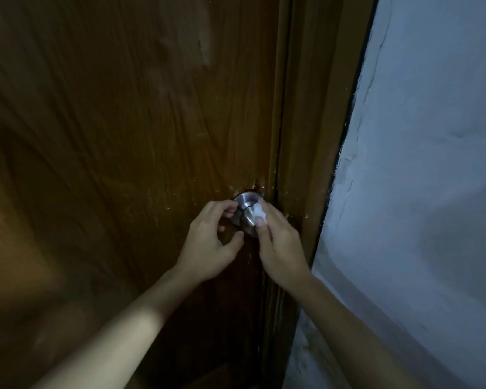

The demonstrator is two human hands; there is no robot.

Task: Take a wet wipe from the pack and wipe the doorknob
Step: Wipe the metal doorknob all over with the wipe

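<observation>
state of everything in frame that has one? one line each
door: closed against its frame.
doorknob: partly covered, both hands on it.
wet wipe: bunched up, pressed to the knob's right side.
left hand: fingertips on the knob's left edge, holding nothing.
right hand: closed on the wipe.
wall: cracked near the frame.

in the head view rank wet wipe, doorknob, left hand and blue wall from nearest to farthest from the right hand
1. wet wipe, held in the right hand.
2. doorknob, just left, under the wipe.
3. left hand, across the knob.
4. blue wall, off right.
</observation>
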